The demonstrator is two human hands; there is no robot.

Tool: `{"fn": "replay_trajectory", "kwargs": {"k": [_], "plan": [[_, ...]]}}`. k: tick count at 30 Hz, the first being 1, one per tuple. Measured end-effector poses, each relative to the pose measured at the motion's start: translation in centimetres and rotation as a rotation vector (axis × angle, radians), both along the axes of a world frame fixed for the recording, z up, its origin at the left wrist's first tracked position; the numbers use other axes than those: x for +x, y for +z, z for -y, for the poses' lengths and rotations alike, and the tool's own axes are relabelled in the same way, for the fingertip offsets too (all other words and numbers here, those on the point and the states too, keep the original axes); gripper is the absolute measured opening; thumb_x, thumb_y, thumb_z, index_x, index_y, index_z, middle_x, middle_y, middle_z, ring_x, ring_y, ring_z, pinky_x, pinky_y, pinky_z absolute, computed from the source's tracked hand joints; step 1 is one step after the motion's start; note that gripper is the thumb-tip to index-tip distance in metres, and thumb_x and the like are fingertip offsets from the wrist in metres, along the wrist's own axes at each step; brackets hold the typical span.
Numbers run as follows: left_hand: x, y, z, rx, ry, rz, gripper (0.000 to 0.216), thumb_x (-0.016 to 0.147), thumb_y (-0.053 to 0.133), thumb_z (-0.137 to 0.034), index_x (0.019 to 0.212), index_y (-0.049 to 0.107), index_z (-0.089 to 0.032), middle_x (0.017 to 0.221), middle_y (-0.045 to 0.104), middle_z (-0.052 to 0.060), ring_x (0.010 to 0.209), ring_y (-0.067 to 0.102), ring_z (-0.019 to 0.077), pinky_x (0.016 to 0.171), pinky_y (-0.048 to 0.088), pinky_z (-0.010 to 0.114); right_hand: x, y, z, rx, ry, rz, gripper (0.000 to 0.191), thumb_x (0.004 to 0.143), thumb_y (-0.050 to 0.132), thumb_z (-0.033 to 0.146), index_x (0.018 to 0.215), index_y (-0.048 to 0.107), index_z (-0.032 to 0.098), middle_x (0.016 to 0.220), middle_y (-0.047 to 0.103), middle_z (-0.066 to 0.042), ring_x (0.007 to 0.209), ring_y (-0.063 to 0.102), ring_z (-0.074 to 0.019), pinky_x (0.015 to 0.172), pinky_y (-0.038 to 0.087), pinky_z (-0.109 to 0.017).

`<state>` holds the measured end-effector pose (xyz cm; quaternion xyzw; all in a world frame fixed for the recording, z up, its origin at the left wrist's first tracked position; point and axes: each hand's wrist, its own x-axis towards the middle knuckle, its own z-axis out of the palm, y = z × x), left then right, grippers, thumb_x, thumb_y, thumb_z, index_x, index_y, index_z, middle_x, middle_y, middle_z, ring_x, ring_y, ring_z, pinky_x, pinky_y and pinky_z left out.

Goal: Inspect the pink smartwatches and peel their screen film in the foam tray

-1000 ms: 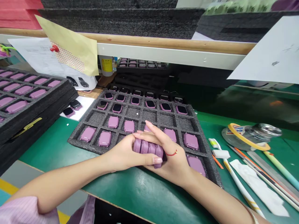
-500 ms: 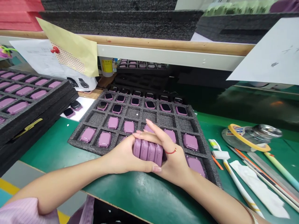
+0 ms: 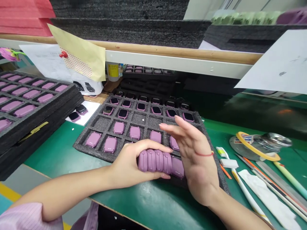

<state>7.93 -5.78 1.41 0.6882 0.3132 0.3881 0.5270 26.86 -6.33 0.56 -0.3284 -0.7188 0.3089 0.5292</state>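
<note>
My left hand (image 3: 134, 161) is shut around a row of several pink smartwatch bodies (image 3: 159, 162), which lie pressed together side by side. My right hand (image 3: 195, 156) stands raised at the right end of that row, fingers spread, holding nothing. Below both hands lies a dark grey foam tray (image 3: 82, 143) with square cells. Pink watches (image 3: 118, 127) sit in its nearer cells with their backs up, and watches with dark screens (image 3: 122, 113) fill the far rows. My hands hide part of the tray's front rows.
Stacked foam trays of pink watches (image 3: 48, 113) stand at the left, beside a white sheet (image 3: 83, 113). On the green bench mat (image 3: 153, 204) to the right lie a toothbrush (image 3: 230, 163), a tape roll (image 3: 257, 148) and metal rulers (image 3: 275, 177). A wooden rail (image 3: 168, 52) crosses above.
My right hand has let go of the row and opened, moving up and to the right. The row now shows one more watch at its right end. The view has shifted slightly.
</note>
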Motion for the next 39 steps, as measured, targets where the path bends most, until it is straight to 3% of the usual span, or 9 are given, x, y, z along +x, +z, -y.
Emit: {"fn": "replay_trajectory", "kwargs": {"k": [3, 7, 12, 15, 19, 22, 25, 28, 39], "plan": [[-0.2, -0.3, 0.1, 0.122, -0.036, 0.005, 0.039, 0.081, 0.080, -0.031, 0.118, 0.069, -0.022, 0.123, 0.074, 0.007, 0.117, 0.068, 0.0235, 0.106, 0.048, 0.037, 0.1, -0.4, -0.7, -0.269, 0.030, -0.138, 0.060, 0.099, 0.033, 0.067, 0.147, 0.047, 0.032, 0.136, 0.064, -0.010, 0.121, 0.067, -0.0271, 0.103, 0.057, -0.046], [-0.2, -0.7, 0.1, 0.208, -0.039, 0.004, 0.036, 0.085, 0.076, -0.028, 0.119, 0.069, -0.023, 0.124, 0.074, 0.007, 0.119, 0.067, 0.0234, 0.110, 0.045, 0.038, 0.1, -0.4, -0.9, -0.519, 0.238, -0.022, 0.075, 0.093, 0.036, 0.077, 0.153, 0.038, 0.031, 0.128, 0.070, -0.010, 0.112, 0.073, -0.0276, 0.091, 0.063, -0.045], [0.0, -0.5, -0.2, 0.236, -0.079, 0.027, 0.032, 0.091, 0.067, -0.044, 0.115, 0.073, -0.023, 0.116, 0.074, 0.009, 0.116, 0.066, 0.0261, 0.108, 0.046, 0.040, -0.6, 0.3, 0.0, -0.429, 0.213, 0.080, 0.099, 0.071, 0.081, 0.063, 0.153, 0.037, 0.029, 0.135, 0.067, -0.011, 0.125, 0.066, -0.0302, 0.098, 0.061, -0.044], [0.0, -0.9, -0.4, 0.296, -0.068, 0.012, 0.035, 0.091, 0.065, -0.042, 0.120, 0.072, -0.024, 0.133, 0.062, 0.013, 0.131, 0.055, 0.0296, 0.114, 0.042, 0.043, -1.1, 0.4, 0.4, -0.330, 0.105, 0.104, 0.105, 0.068, 0.091, 0.043, 0.155, 0.034, 0.031, 0.145, 0.060, -0.011, 0.128, 0.063, -0.0309, 0.100, 0.061, -0.045], [0.0, -1.7, -0.4, 0.374, -0.014, -0.051, 0.091, 0.076, 0.076, -0.016, 0.155, 0.034, -0.035, 0.159, 0.035, 0.010, 0.152, 0.026, 0.0325, 0.122, 0.031, 0.051, -1.4, 0.4, 0.5, -0.273, -0.015, 0.059, 0.109, 0.069, 0.091, 0.029, 0.157, 0.028, 0.031, 0.135, 0.067, -0.010, 0.114, 0.072, -0.0285, 0.095, 0.063, -0.043], [0.2, -1.5, -0.4, 0.072, -0.031, 0.016, 0.130, 0.063, 0.090, -0.021, 0.161, 0.006, -0.034, 0.164, 0.027, 0.015, 0.152, 0.027, 0.0363, 0.119, 0.034, 0.056, -1.4, 0.2, 0.4, -0.178, -0.074, 0.065, 0.113, 0.069, 0.091, 0.024, 0.159, 0.023, 0.033, 0.112, 0.077, -0.004, 0.104, 0.075, -0.0264, 0.097, 0.062, -0.045], [0.3, -0.5, -0.7, -0.334, -0.168, 0.148, 0.099, 0.067, 0.089, -0.029, 0.151, 0.038, -0.023, 0.139, 0.058, 0.017, 0.131, 0.057, 0.0345, 0.108, 0.047, 0.053, -1.2, -0.2, 0.1, -0.064, -0.075, 0.084, 0.107, 0.073, 0.088, 0.027, 0.159, 0.025, 0.038, 0.126, 0.073, -0.005, 0.111, 0.073, -0.0267, 0.104, 0.058, -0.048], [0.4, 0.3, -1.2, -0.433, -0.234, 0.188, 0.052, 0.071, 0.085, -0.025, 0.118, 0.066, -0.016, 0.113, 0.071, 0.010, 0.111, 0.068, 0.0284, 0.102, 0.051, 0.046, -1.2, -0.6, -0.2, 0.026, -0.031, 0.100, 0.099, 0.079, 0.085, 0.031, 0.158, 0.027, 0.041, 0.145, 0.060, -0.006, 0.118, 0.070, -0.0270, 0.115, 0.049, -0.050], [0.4, -0.2, -1.2, -0.482, -0.145, 0.154, 0.056, 0.063, 0.089, -0.022, 0.112, 0.062, -0.017, 0.111, 0.072, 0.009, 0.111, 0.068, 0.0277, 0.096, 0.054, 0.043, -1.0, -1.6, -0.7, 0.088, -0.004, 0.127, 0.095, 0.082, 0.081, 0.029, 0.159, 0.025, 0.037, 0.145, 0.061, -0.008, 0.122, 0.068, -0.0278, 0.116, 0.048, -0.051]]}}
